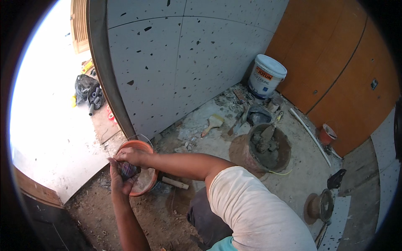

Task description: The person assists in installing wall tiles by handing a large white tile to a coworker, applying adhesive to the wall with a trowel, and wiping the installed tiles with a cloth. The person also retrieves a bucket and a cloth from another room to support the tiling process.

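Both my hands are together over an orange bucket (155, 179) with greyish contents and a thin wire handle. Between them is a bunched, dark plaid cloth (128, 170). My right hand (133, 156) reaches across from the right and is closed on the cloth's upper side. From below comes my left hand (119, 179), gripping the cloth against its palm; some of its fingers are hidden. The bucket stands on the dirty floor beside the end of the speckled wall panel.
A tub of wet mortar (289, 155) with a trowel (268, 133) in it stands to the right. Near the wall lie a wide brush (213, 124) and a white paint pail (265, 79). A white pipe (310, 136) and small red bucket (327, 134) are by the orange panels.
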Demonstrator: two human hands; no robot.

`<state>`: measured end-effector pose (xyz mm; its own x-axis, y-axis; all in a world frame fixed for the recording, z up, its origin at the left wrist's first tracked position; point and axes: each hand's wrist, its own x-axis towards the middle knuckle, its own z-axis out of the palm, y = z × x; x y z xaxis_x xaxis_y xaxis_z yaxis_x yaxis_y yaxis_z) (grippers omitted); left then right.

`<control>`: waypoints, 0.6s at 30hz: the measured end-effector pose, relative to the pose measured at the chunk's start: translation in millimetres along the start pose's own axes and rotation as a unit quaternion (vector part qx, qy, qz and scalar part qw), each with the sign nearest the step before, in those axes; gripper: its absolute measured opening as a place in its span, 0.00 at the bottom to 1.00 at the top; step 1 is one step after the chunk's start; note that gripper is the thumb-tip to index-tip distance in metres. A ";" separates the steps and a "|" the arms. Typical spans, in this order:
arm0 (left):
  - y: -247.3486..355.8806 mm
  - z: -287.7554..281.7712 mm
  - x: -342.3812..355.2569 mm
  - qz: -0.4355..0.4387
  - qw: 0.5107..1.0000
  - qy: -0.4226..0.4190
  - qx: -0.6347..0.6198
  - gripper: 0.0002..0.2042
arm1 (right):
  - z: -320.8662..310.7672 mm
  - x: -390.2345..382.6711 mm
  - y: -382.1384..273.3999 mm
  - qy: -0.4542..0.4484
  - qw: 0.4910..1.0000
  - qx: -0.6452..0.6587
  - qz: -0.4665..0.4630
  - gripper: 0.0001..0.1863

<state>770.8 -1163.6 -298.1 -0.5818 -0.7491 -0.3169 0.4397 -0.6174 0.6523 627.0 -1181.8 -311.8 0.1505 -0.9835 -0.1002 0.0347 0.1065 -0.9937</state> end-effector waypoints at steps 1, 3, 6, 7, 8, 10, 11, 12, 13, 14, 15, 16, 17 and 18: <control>2.3 1.9 -3.4 -0.009 0.999 0.019 0.042 0.34 | -1.8 2.2 1.2 -0.028 0.999 0.010 -0.011 0.20; 5.6 -0.1 -7.8 -0.039 0.990 0.033 0.132 0.32 | -3.0 6.2 1.6 -0.058 0.998 0.022 -0.011 0.19; 7.2 -9.7 -6.7 -0.031 0.981 0.016 0.190 0.27 | 1.1 12.3 -1.4 -0.055 0.998 0.034 0.008 0.17; 8.9 -13.0 -4.9 -0.030 0.981 0.000 0.192 0.25 | 3.5 14.3 -2.8 -0.049 0.998 0.041 0.005 0.17; 12.4 -15.7 -1.8 -0.030 0.980 -0.017 0.194 0.24 | 5.2 16.2 -4.0 -0.046 0.997 0.055 0.008 0.17; 15.9 -18.7 2.3 -0.030 0.974 -0.035 0.222 0.21 | 8.8 20.0 -5.6 -0.028 0.999 0.025 0.009 0.16; 16.9 -18.8 4.9 -0.031 0.967 -0.036 0.249 0.20 | 10.7 21.2 -5.4 -0.032 0.999 0.026 0.005 0.15; 17.6 -18.3 8.0 -0.036 0.960 -0.026 0.278 0.19 | 12.7 22.9 -5.0 -0.013 1.000 -0.004 0.022 0.14; 16.3 -17.3 11.8 -0.027 0.928 -0.001 0.373 0.18 | 15.3 24.7 -4.1 -0.005 0.999 -0.022 0.030 0.13; 12.0 -15.5 17.0 -0.022 0.884 0.034 0.465 0.17 | 18.0 25.9 -2.6 0.014 0.998 -0.046 0.038 0.12; 7.3 -15.2 21.8 -0.009 0.837 0.061 0.544 0.17 | 21.0 26.4 -0.2 0.010 0.998 -0.056 0.039 0.12; 0.3 -16.9 25.5 0.067 0.824 0.069 0.558 0.17 | 24.0 25.9 2.8 0.016 0.996 -0.072 0.039 0.12; -9.8 -19.3 30.0 0.151 0.812 0.068 0.560 0.18 | 24.7 25.8 5.5 0.023 0.994 -0.094 0.052 0.11; -18.1 -22.2 37.0 0.207 0.801 0.066 0.558 0.18 | 21.1 26.4 7.1 0.017 0.989 -0.149 0.018 0.12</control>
<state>756.5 -1185.4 -336.9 -0.4340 -0.8986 0.0642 -0.3512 0.2344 0.9065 652.1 -1203.9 -320.4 0.1133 -0.9848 -0.1318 -0.2637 0.0981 -0.9596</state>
